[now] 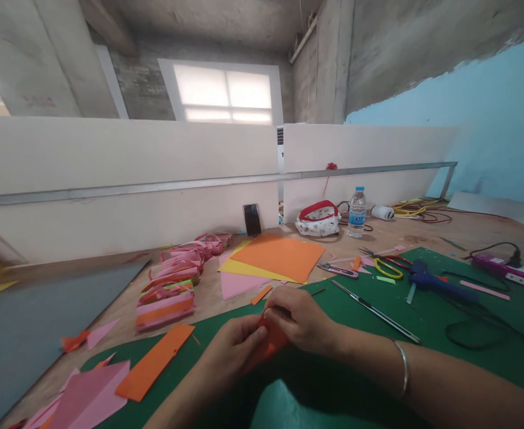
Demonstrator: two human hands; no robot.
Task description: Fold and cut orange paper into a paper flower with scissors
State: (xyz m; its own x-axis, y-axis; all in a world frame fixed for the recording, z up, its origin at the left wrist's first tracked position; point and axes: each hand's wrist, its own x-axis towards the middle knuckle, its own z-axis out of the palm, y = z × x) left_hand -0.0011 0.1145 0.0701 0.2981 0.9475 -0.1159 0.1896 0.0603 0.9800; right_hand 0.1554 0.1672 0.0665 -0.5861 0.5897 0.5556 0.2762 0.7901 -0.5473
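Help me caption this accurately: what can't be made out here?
Head view: the held orange paper, its full shape partly covered by the left hand and right hand.
Head view: bottle label, wording too small.
Head view: grey board, full extent cut off by the left edge.

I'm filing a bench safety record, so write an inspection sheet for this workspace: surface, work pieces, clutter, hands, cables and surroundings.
Surface: green mat on a brown tabletop.
Work pieces: orange paper piece in the hands; orange sheet overlapping a yellow sheet beyond them.
Clutter: yellow-handled scissors, blue glue gun, slim silver tool, phone, water bottle.
Hands: left hand and right hand both grip the orange paper piece.
Cables: yellow cables bundled near the back right; black plug in a purple power unit.
Surroundings: white panels behind the bench; blue wall at right; bright window beyond.
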